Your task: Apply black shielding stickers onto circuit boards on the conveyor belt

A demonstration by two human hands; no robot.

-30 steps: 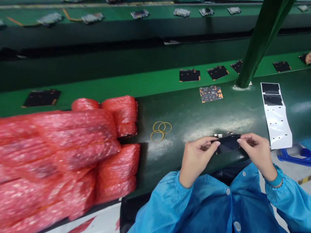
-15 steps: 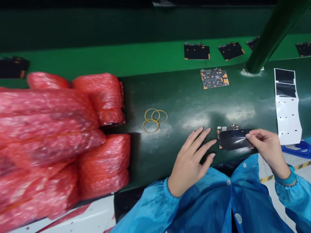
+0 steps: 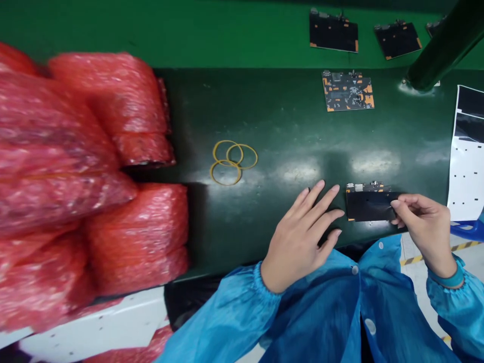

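Note:
My right hand [image 3: 425,224] pinches the right edge of a thin black film [image 3: 372,205] between thumb and fingers. The film lies over most of a circuit board [image 3: 365,187], whose top edge with its small connectors stays uncovered. Just left of the board rests my left hand [image 3: 304,227], palm down with fingers spread, its fingertips close to the board's left edge. Farther back on the dark green bench [image 3: 272,116] lies another circuit board [image 3: 348,92] with grey and orange patches showing.
Red bubble-wrapped bundles [image 3: 139,237] pile up at the left. Three yellow rubber bands [image 3: 226,184] overlap on the bench. Black-covered boards [image 3: 333,33] lie on the bright green strip behind. A green post [image 3: 438,50] rises at right, near a white backing sheet [image 3: 467,176] with black films.
The camera view has shifted, so the bench's contents appear displaced. The black film now lies squarer on the board, covering its left side more. My left hand stays spread.

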